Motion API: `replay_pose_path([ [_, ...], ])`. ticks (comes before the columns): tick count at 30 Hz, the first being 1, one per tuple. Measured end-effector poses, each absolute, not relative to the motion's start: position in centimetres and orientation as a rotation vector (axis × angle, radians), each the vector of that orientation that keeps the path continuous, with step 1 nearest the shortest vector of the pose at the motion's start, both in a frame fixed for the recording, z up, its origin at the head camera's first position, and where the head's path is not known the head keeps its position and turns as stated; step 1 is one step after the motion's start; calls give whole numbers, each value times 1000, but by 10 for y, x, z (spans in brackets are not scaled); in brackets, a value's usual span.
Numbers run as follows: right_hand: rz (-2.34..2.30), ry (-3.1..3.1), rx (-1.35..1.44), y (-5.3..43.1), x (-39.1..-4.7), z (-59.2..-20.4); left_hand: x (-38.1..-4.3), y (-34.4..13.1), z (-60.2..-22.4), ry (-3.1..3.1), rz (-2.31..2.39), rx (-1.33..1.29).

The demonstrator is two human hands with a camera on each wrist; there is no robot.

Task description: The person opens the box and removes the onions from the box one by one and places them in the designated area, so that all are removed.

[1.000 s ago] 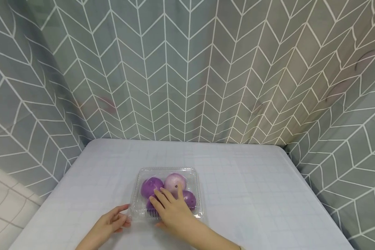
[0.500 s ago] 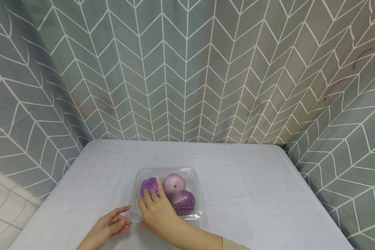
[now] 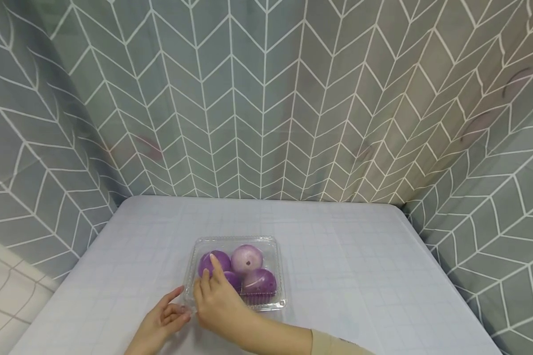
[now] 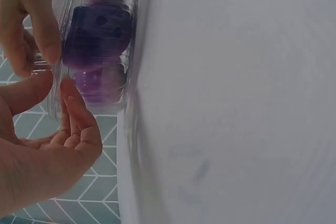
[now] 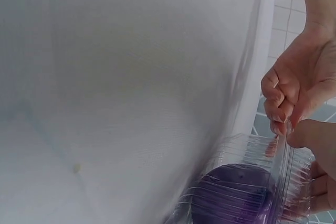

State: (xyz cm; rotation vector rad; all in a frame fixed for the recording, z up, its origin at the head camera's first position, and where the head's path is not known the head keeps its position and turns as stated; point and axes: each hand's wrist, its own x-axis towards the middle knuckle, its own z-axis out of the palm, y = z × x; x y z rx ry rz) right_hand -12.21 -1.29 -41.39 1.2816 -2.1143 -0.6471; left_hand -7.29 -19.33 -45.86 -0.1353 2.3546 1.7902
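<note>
Grey curtains (image 3: 266, 98) with white chevron lines stand behind and on the left and right of a table (image 3: 346, 271) under a pale cloth. On its near side, left of the middle, sits a clear plastic container (image 3: 270, 251) with 4 round purple objects (image 3: 259, 282) inside, the far-right of them paler than the other 3. The left hand (image 3: 160, 320) pinches the rim at the near-left corner between thumb and index finger. Just beside it, the right hand (image 3: 219, 301), below a beige sleeve (image 3: 333, 342), grasps the same corner, thumb at the rim and fingers over the lid, its index finger extended across the far-left purple object.
</note>
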Motion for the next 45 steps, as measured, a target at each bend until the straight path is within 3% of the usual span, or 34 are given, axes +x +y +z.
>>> replay_pose_path([
  [5,-755,-2077,1304,-14,-121,-411,-72,-182,-457,2398,1794,-301],
  [14,-769,-2058,1300,-13,-120,-413,-71,-179,-463,2408,1839,-264],
  [32,-765,-2035,1285,-18,-118,-420,-68,-171,-470,2165,1970,-640],
  [45,-576,-2200,1285,-15,-120,-407,-69,-171,-466,2215,1907,-625],
])
